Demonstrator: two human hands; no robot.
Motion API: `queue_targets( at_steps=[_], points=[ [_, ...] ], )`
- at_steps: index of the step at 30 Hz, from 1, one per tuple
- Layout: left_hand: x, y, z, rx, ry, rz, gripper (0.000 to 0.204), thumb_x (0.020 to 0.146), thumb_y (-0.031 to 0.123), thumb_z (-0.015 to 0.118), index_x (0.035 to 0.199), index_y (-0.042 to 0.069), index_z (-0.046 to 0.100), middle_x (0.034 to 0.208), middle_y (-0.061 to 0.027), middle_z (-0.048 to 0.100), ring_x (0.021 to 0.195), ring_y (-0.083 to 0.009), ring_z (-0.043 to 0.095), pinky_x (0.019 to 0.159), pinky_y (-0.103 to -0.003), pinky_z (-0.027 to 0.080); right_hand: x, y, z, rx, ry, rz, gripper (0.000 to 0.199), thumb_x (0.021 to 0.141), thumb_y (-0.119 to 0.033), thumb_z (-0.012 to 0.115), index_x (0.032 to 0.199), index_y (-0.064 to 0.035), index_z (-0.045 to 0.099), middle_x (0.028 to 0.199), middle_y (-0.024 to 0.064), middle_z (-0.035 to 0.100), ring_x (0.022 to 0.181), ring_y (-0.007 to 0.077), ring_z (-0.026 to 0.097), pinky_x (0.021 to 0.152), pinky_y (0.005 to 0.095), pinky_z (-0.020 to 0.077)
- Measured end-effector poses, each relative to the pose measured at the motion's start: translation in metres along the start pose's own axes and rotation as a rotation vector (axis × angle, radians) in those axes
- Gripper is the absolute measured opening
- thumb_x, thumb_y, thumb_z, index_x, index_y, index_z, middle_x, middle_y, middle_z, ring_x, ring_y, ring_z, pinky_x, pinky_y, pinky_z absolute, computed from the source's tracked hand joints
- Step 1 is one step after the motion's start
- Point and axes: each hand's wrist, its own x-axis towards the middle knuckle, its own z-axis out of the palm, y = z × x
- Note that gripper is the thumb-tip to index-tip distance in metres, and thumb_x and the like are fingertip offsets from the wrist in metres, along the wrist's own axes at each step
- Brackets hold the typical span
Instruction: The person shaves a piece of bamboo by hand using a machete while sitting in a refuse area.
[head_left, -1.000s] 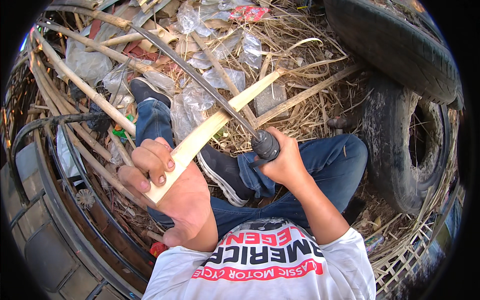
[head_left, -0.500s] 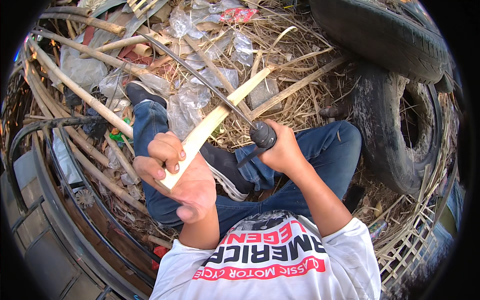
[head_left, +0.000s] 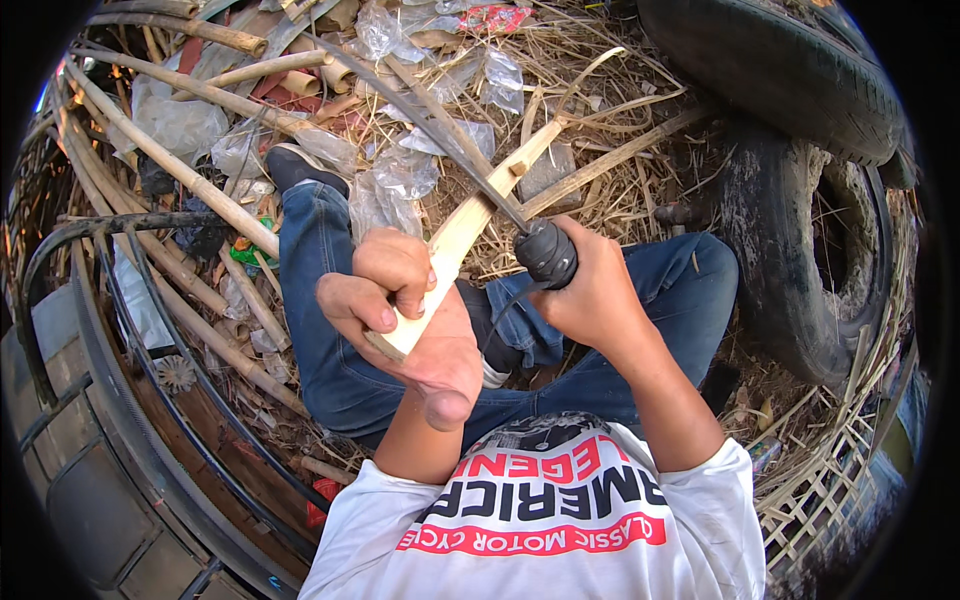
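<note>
My left hand [head_left: 420, 330] is palm up, its curled fingers wrapped over the near end of a pale split-wood strip [head_left: 462, 230], possibly bamboo. The strip slants away to the upper right and narrows at its far end. In my right hand [head_left: 590, 285] is the black wrapped handle [head_left: 547, 253] of a machete. Its long dark blade [head_left: 425, 118] points to the upper left and crosses the strip in its far half. A small brownish chip or knot [head_left: 518, 169] shows on the strip just beyond the blade. A dark strap hangs from the handle.
My legs in jeans [head_left: 330, 300] are folded around the work. Bamboo poles [head_left: 180, 165] lie at the left, beside a black metal frame [head_left: 130, 220]. Two worn tires [head_left: 770, 75] are at the right. Plastic scraps [head_left: 400, 175] and dry shavings [head_left: 590, 100] litter the ground.
My left hand has shifted right and slightly farther away, and the strip stands a little steeper in view. The blade crosses the strip slightly nearer its far end. The chip or knot now shows.
</note>
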Motion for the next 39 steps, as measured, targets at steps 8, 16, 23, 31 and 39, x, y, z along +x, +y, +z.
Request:
queue_targets(
  at_steps=[8,16,23,31,39],
  points=[
    [-0.001,0.0,-0.006,0.003,0.004,0.005,0.058,0.075,0.061,0.065,0.096,0.015,0.036,0.082,-0.0007,0.035,0.078,-0.016,0.033,0.075,-0.033,0.025,0.004,0.057,-0.004,-0.053,0.031,0.117,0.033,0.063,-0.004,0.068,0.095,0.0008,0.063,0.078,0.0191,0.065,0.073,0.0311,0.064,0.069,0.0366,0.0499],
    [-0.002,0.004,-0.009,0.002,-0.048,-0.017,0.056,0.077,0.059,0.064,0.095,0.014,0.036,0.084,-0.0018,0.035,0.083,-0.0183,0.037,0.085,-0.037,0.028,0.005,0.084,0.0,-0.07,0.064,0.103,0.033,0.061,-0.001,0.07,0.093,0.0022,0.062,0.074,0.0175,0.064,0.069,0.0295,0.064,0.066,0.0354,0.0492],
    [-0.001,0.001,-0.002,-0.018,-0.091,0.016,0.054,0.077,0.058,0.063,0.093,0.014,0.036,0.083,-0.0016,0.035,0.082,-0.0185,0.038,0.086,-0.038,0.029,0.0,0.019,-0.004,-0.033,-0.049,0.098,0.034,0.065,-0.005,0.068,0.098,-0.0005,0.061,0.079,0.0253,0.065,0.081,0.0439,0.063,0.071,0.0444,0.0511],
    [0.003,-0.003,-0.006,0.021,-0.046,-0.007,0.052,0.078,0.057,0.062,0.09,0.014,0.035,0.082,-0.0007,0.036,0.082,-0.0178,0.038,0.086,-0.038,0.029,0.01,0.064,-0.015,-0.059,0.051,0.148,0.034,0.062,-0.001,0.068,0.095,0.0016,0.061,0.077,0.0189,0.065,0.072,0.0317,0.066,0.069,0.0347,0.0504],
    [0.005,0.004,-0.011,0.037,0.015,-0.091,0.051,0.077,0.054,0.065,0.089,0.014,0.036,0.082,-0.0004,0.036,0.083,-0.0178,0.039,0.089,-0.039,0.029,0.032,0.108,-0.004,-0.031,0.046,0.207,0.035,0.065,-0.008,0.071,0.098,-0.0007,0.062,0.078,0.0233,0.066,0.081,0.0442,0.063,0.072,0.0437,0.0511]
  ],
)
